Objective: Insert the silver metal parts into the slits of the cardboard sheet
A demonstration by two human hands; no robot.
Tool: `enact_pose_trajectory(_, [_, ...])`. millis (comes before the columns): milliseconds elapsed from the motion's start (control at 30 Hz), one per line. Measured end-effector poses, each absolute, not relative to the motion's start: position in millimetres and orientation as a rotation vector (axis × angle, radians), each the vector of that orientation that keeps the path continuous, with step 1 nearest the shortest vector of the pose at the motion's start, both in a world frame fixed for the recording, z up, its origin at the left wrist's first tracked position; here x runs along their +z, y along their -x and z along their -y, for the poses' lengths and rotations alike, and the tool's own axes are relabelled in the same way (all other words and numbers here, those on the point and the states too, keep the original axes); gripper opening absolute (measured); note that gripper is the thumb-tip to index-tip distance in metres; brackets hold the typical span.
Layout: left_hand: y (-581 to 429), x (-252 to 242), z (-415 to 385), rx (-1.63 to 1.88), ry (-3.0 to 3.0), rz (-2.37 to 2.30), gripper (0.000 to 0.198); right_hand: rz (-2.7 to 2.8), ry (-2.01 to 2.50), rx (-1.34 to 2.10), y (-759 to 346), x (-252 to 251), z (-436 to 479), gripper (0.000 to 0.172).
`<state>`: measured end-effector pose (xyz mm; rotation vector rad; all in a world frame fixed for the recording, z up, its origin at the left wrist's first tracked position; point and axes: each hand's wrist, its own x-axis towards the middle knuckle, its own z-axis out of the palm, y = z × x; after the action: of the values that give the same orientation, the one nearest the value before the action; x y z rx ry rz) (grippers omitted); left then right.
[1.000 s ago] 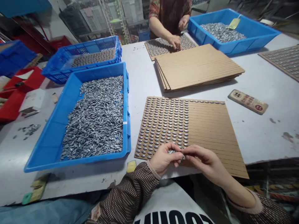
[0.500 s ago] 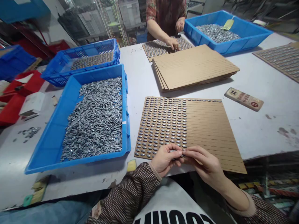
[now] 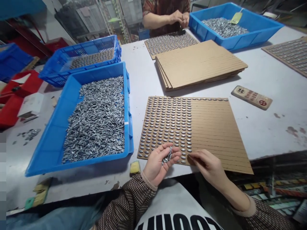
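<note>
My left hand [image 3: 160, 163] is turned palm up, fingers curled, cupping several small grey spindle-shaped metal pieces [image 3: 167, 156]. Just right of it, my right hand [image 3: 208, 164] pinches thumb and fingers together at the near edge of a slotted cardboard sheet [image 3: 216, 134]. A small piece seems to be between those fingertips, mostly hidden by them. Close rows of the same pieces cover the sheet's left half. On its right half, bare slots run across, with one row of pieces along the far edge.
A blue tub [image 3: 129, 127] heaped with loose pieces stands to the left, a blue crate [image 3: 79, 44] behind it. Beyond my sheet lies a cardboard stack [image 3: 201, 65]. A phone [image 3: 251, 97] rests at right. Across the table, a co-worker's hands [image 3: 179, 18] are near another blue tub [image 3: 251, 36].
My left hand has moved left, away from my right hand, and opened upward, showing the pieces in its palm. The co-worker's reaching hand has drawn back from their sheet to the other hand.
</note>
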<state>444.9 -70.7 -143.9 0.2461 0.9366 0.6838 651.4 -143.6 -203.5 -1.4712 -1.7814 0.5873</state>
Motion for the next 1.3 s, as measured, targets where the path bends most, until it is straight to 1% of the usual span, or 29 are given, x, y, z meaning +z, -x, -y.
enact_pose_trajectory(133, [-446, -152, 80, 0.654, -0.284, -0.919, 0.017, 1.856, 1.510, 0.476, -647, -205, 141, 0.014])
enact_pose_trajectory(533, [-445, -165, 96, 0.576, -0.285, -0.913, 0.023, 2.015, 1.587, 0.217, -648, -206, 139, 0.017])
enact_pose_trajectory(833, [-444, -165, 102, 0.564, -0.327, -0.926, 0.028, 2.055, 1.583, 0.199, -651, -209, 138, 0.019])
enact_pose_trajectory(967, [-447, -167, 105, 0.569, -0.353, -0.917, 0.029, 2.039, 1.567, 0.298, -654, -205, 139, 0.018])
enact_pose_trajectory(1033, [-449, -169, 106, 0.568, -0.370, -0.910, 0.029, 1.971, 1.536, 0.413, -653, -197, 142, 0.018])
enact_pose_trajectory(1100, [-452, -170, 107, 0.564, -0.390, -0.904, 0.031, 1.882, 1.477, 0.560, -650, -187, 146, 0.022])
enact_pose_trajectory(1200, [-454, -172, 109, 0.552, -0.420, -0.894, 0.034, 1.840, 1.324, 0.755, -643, -172, 153, 0.026])
enact_pose_trajectory(1300, [-457, -173, 112, 0.532, -0.437, -0.884, 0.037, 1.840, 1.224, 0.840, -637, -168, 158, 0.024])
